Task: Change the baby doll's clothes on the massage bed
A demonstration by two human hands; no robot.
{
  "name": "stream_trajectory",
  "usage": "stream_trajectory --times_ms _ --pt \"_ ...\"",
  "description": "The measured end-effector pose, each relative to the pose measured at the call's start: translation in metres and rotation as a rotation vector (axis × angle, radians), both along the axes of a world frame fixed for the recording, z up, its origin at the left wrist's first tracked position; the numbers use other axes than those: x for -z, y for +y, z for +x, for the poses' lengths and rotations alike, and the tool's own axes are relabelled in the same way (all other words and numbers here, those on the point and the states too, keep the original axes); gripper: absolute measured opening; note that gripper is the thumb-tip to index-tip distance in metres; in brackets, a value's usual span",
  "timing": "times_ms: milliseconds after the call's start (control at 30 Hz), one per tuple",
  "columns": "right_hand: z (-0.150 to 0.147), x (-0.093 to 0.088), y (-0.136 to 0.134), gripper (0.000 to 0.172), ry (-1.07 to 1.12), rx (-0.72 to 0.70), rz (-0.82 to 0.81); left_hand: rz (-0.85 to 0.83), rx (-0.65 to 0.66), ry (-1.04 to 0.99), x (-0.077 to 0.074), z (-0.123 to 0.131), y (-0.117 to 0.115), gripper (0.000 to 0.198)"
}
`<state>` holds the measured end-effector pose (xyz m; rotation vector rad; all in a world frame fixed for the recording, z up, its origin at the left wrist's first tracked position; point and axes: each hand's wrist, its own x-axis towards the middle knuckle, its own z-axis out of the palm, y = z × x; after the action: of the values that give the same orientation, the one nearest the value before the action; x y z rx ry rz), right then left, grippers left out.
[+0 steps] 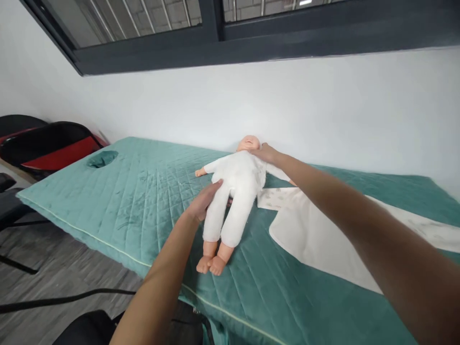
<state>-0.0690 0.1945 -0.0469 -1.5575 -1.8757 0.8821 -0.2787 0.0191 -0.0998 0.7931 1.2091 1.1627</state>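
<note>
A baby doll (pixel 235 177) with a white plush body and bare plastic head, hands and feet lies face up on the green quilted bed cover (pixel 151 201). My left hand (pixel 206 199) grips its hip and upper thigh, thumb on top and fingers passing underneath. At the doll's neck and shoulder, my right hand (pixel 265 152) takes hold close to the head; some of its fingers are hidden. To the right of the doll, partly behind my right forearm, a white cloth (pixel 316 235) with a printed band lies spread out.
The bed stands against a white wall (pixel 172 105) below a dark-framed window (pixel 212 38). A round face hole (pixel 103 159) opens near its left end. Black and red chairs (pixel 53 146) stand at the left, and a black cable-like strip (pixel 68 298) crosses low over the floor.
</note>
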Motion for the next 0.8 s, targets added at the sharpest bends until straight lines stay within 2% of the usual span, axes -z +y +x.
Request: stream_trajectory --times_ms 133,233,300,367,433,533,667,800 --pt "0.06 -0.036 -0.031 0.11 0.032 -0.002 -0.071 0.035 0.019 -0.065 -0.013 0.046 -0.033 0.046" --pt "0.12 -0.056 -0.059 0.114 0.041 0.005 -0.054 0.064 0.048 -0.096 -0.017 0.102 -0.055 0.049" --pt "0.164 -0.058 -0.077 0.114 -0.011 0.051 -0.04 0.057 0.095 -0.12 -0.017 0.146 -0.066 0.055" --pt "0.21 -0.051 -0.091 0.112 -0.082 0.123 -0.034 0.029 0.15 -0.138 -0.015 0.191 -0.075 0.062" --pt "0.254 -0.035 -0.102 0.108 -0.133 0.201 -0.034 0.007 0.215 -0.148 -0.01 0.232 -0.081 0.067" --pt "0.306 -0.006 -0.112 0.094 -0.178 0.311 -0.041 0.039 0.312 -0.156 -0.001 0.277 -0.083 0.067" --pt "0.339 0.025 -0.109 0.083 -0.213 0.381 -0.065 0.116 0.388 -0.139 0.013 0.304 -0.078 0.064" --pt "0.343 0.04 -0.094 0.083 -0.258 0.314 -0.067 0.161 0.415 -0.045 0.026 0.305 -0.07 0.062"
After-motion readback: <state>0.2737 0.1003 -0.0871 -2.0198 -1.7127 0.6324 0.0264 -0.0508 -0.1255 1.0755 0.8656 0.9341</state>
